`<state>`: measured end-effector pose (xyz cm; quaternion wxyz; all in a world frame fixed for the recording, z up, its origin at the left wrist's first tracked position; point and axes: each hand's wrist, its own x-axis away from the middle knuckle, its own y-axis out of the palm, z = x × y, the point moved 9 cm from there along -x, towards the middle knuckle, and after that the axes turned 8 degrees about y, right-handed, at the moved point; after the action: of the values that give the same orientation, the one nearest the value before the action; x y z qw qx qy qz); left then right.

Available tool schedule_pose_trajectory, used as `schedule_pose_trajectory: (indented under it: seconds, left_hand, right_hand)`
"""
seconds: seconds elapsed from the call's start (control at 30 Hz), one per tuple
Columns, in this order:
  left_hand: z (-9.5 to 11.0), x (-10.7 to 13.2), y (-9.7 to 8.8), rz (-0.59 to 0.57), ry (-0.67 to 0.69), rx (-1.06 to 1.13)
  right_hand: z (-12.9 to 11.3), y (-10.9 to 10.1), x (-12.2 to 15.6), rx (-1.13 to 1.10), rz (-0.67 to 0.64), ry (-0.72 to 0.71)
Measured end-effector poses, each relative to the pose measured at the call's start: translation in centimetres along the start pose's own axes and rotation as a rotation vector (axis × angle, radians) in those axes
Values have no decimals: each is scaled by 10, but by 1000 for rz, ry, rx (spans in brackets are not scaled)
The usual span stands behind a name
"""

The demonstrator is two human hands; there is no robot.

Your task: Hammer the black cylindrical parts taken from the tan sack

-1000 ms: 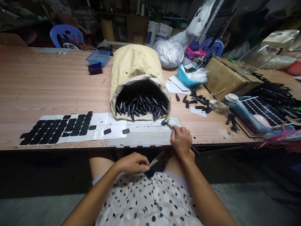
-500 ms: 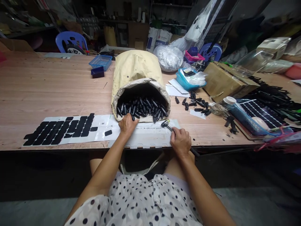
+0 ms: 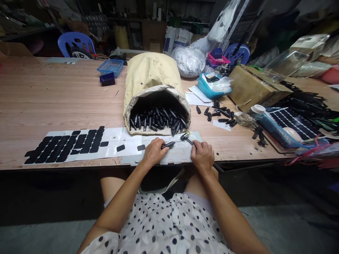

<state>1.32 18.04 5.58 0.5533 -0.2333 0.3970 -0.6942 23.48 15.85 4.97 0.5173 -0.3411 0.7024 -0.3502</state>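
My left hand [image 3: 154, 152] is closed on a black tapered, pen-like piece [image 3: 168, 145] that points to the right over the pale board [image 3: 169, 157] at the table's front edge. Closed round the handle of a small hammer [image 3: 188, 140] is my right hand [image 3: 203, 154]; the hammer has a metal shaft and a dark head with a yellow face. Just beyond both hands lies a cream sack [image 3: 153, 70], its mouth facing me. Inside it is a heap of similar black pieces [image 3: 156, 120].
At left, a white sheet [image 3: 111, 135] bears rows of black rounded-rectangle pads [image 3: 60, 146]. Loose black parts [image 3: 224, 113] lie right of the sack. Behind them stand a turquoise basket [image 3: 208, 90] and a cardboard box [image 3: 254, 88]. Blue baskets [image 3: 112, 67] sit at the back left.
My left hand has drawn back from the sack's mouth, toward me and right, with a black pen-like piece in it. My right hand with the hammer stays nearly in place.
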Motion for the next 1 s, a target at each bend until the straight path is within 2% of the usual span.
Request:
schedule_pose_trajectory:
  seconds: [0.1, 0.57, 0.73, 0.87, 1.0]
  left_hand:
    - [6, -6, 14, -28, 50, -49]
    - [-5, -17, 20, 68, 61, 74]
    - [-7, -17, 21, 82, 80, 94]
    - [-6, -17, 22, 88, 95, 98]
    - [-5, -17, 22, 84, 78, 84]
  right_hand:
    - [-1, 0, 0, 7, -2, -5]
    - [0, 2, -1, -30, -24, 23]
    - [-1, -6, 7, -235, -67, 30]
    - [-15, -17, 20, -477, -122, -2]
    - [-29, -30, 28, -610, -137, -48]
